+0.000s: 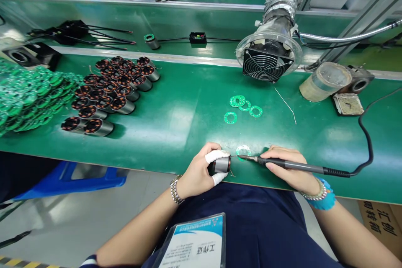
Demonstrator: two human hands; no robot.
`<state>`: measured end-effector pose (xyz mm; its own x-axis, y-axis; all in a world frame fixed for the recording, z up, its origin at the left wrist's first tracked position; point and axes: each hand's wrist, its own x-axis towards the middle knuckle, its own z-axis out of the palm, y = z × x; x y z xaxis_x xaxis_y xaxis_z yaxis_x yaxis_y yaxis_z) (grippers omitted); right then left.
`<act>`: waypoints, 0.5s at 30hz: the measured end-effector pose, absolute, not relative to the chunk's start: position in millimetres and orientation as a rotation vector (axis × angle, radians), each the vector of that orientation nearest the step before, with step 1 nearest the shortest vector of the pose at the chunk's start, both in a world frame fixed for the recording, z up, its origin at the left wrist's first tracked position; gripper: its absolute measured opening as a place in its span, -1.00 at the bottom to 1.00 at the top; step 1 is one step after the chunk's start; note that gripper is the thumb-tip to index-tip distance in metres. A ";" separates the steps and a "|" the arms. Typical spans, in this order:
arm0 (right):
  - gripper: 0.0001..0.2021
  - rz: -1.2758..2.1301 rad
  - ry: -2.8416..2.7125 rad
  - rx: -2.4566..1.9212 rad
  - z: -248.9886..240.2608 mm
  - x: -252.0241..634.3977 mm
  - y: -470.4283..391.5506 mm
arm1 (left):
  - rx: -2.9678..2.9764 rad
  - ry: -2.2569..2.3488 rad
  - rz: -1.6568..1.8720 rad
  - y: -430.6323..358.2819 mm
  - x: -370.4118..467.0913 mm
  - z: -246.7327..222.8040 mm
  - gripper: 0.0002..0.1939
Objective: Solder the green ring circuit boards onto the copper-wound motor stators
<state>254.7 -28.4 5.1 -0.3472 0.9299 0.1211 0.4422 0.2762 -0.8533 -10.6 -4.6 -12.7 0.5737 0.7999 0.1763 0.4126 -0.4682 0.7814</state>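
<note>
My left hand (204, 169), with white covers on two fingertips, grips a metal motor stator (222, 165) on its side at the table's front edge. Thin wires stick out of the stator's right end. My right hand (290, 167) is closed round a soldering iron (292, 166) whose tip points left. That tip lies over a green ring-shaped circuit board (243, 150), just right of the stator. Whether the tip touches the board or a wire is too small to tell. Several more green ring boards (230, 118) lie farther back on the green table.
Several copper-wound stators (122, 105) stand in rows at the left, beside a heap of green boards (31, 96). A fan on a foil duct (266, 65) hangs at the back. At the right are a round container (325, 81), a sponge tray (348, 104) and the iron's black cable (366, 134).
</note>
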 end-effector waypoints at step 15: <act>-0.87 1.005 -1.857 -1.201 2.9 258.2 -28.8 | 2.107 0.963 0.713 -5.3 -10.5 -13.4 -0.54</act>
<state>258.2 -28.8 2.9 -0.3277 0.9343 0.1403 0.3937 0.2701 -0.8787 -10.5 -5.3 -13.4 0.5716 0.7990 0.1869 0.4117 -0.4763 0.7769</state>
